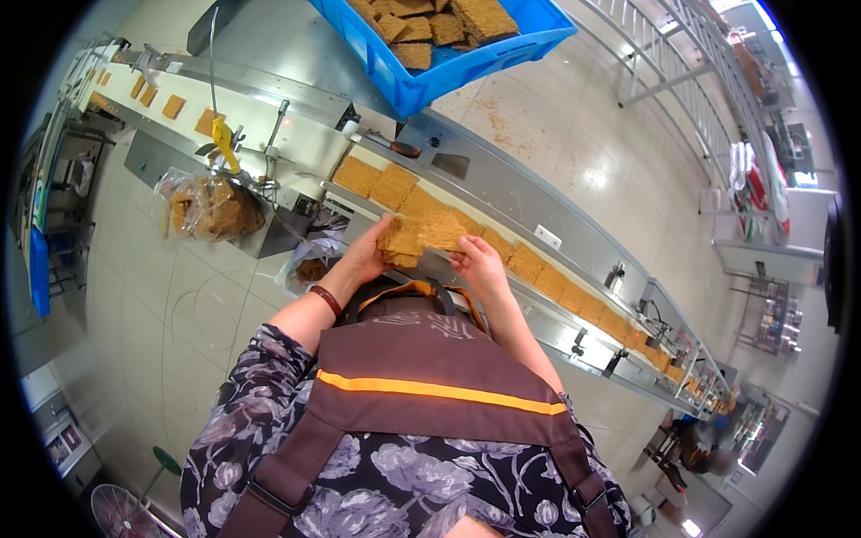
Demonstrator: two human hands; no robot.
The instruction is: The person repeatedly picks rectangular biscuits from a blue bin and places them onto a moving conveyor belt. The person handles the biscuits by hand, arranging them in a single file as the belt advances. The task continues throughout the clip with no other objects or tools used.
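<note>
My left hand (366, 254) is wrapped round the side of a small stack of golden-brown, rough-textured square slabs (400, 244), held just above the near edge of the conveyor. Between the thumb and fingers of my right hand (482, 266) is the right edge of a thin slab (438, 229) of the same kind, which overlaps the stack. Beneath and beyond both hands, a row of similar slabs (392, 186) lies along the conveyor belt (341, 199). Whether the thin slab touches the stack I cannot tell.
A blue crate (414, 90) with more brown slabs stands beyond the conveyor. A scraper with a dark handle (405, 150) lies on the metal frame. Left of me are a clear bag of brown pieces (212, 208) and a yellow clamp-like part (224, 143) on a thin rod.
</note>
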